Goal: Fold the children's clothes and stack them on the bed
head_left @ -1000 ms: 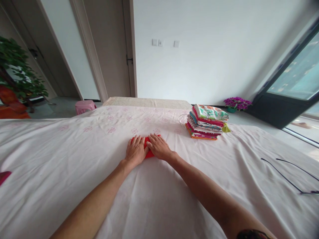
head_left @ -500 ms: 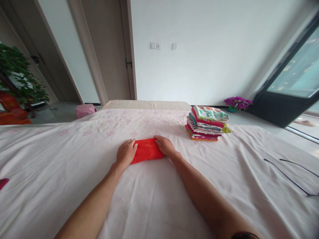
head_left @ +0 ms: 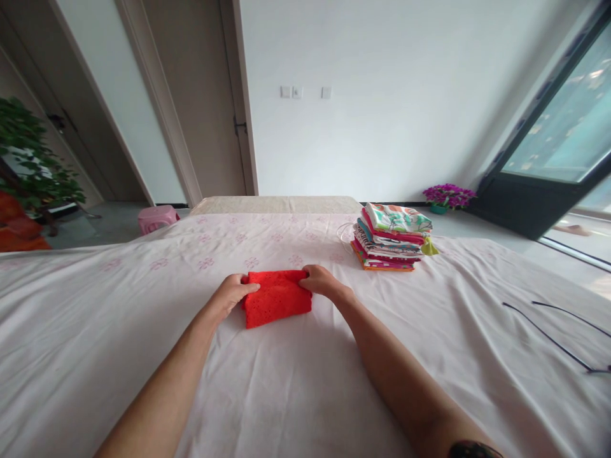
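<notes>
A folded red cloth (head_left: pixel 278 301) with small holes in it lies at the middle of the bed-like surface, held at both ends. My left hand (head_left: pixel 232 295) pinches its left side, thumb on top and fingers beneath. At the upper right corner, my right hand (head_left: pixel 323 282) grips the cloth with the thumb in front and the fingers behind. The cloth's far edge looks slightly raised, while its near edge hangs toward the sheet. To the right of my right hand stands a stack of folded colourful cloths (head_left: pixel 392 238).
A white sheet (head_left: pixel 267 394) with faint pink flowers covers the surface. Thin dark glasses temples (head_left: pixel 548 334) lie at the right. Beyond the far edge are a pink stool (head_left: pixel 157 218), purple flowers (head_left: pixel 449 196) in a pot and a leafy plant (head_left: pixel 33 156) at the left.
My hands have gone from lying flat on the cloth's ends to gripping them. The cloth's far edge has come up and its near edge sits lower in view. The head view has shifted slightly.
</notes>
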The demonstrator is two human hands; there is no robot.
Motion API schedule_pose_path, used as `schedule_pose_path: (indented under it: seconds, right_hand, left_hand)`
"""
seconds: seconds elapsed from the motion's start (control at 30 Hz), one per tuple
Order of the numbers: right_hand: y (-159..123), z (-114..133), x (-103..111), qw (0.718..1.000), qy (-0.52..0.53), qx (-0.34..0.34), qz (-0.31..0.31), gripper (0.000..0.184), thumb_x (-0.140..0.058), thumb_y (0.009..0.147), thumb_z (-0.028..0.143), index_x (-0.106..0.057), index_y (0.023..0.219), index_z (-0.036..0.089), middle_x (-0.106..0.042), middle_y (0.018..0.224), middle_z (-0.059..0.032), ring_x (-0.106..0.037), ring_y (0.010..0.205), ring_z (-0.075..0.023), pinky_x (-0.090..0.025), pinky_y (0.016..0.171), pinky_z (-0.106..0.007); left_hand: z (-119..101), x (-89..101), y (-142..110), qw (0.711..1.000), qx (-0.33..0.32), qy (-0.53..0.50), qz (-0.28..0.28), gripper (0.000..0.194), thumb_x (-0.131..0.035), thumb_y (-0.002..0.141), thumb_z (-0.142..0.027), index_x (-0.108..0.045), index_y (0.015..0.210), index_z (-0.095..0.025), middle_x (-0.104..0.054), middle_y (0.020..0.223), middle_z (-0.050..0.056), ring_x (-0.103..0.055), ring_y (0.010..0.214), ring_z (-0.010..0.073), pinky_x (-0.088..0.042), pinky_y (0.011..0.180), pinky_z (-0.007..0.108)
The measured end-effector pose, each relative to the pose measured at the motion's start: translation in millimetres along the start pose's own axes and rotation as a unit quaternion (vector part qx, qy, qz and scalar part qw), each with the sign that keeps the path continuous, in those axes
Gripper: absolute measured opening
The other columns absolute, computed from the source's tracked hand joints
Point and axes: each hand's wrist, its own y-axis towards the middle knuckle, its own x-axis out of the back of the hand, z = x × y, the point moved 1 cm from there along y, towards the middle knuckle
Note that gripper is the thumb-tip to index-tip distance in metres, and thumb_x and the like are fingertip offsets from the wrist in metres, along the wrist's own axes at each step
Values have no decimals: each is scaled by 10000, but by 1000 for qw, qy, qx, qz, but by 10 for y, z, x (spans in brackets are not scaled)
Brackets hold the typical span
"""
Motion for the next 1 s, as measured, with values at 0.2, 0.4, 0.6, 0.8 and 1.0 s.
schedule_pose_path:
  seconds: [0.2,0.4,0.6,0.8,1.0]
  right_hand:
    - [-26,120,101,963,115,86,-228,165,-537,684,137,-617,820,187,-630,802,-15,-562,733,-156,-409,650,-238]
    - [-73,42,-24,936,78,201,-280,298,-492,679,32,-615,892,202,-601,977,-47,-573,867,-166,-447,768,-251]
    - [-26,-224,-173,970,74,168,-161,400,-449,644,-31,-671,879,205,-655,956,-27,-609,878,-153,-452,784,-234]
    - [-14,-176,-76,965,91,61,-240,364,-460,701,39,-697,926,199,-695,921,-24,-616,812,-156,-444,749,-249]
    - [-101,43,-10,975,65,1,-213,327,-481,776,116,-699,1001,207,-721,859,-22,-636,795,-172,-417,730,-262]
  left_hand:
    - [-297,87,-31,967,-184,81,-158,241,-669,751,-344,-643,921,-175,-655,851,22,-627,752,164,-509,702,282]
    - [-157,54,-36,879,-319,289,-202,345,-524,719,-25,-688,928,-244,-591,1031,41,-602,1007,188,-494,878,282]
    - [230,57,65,929,-209,291,-94,502,-421,634,58,-706,921,-239,-636,1067,24,-615,1052,166,-467,962,278]
    - [81,228,41,938,-56,279,-196,270,-444,865,-232,-668,1014,-239,-698,1101,63,-658,986,225,-481,858,316]
    - [-23,225,4,923,10,339,-184,398,-382,918,-534,-627,996,-231,-738,957,105,-688,929,287,-458,745,326]
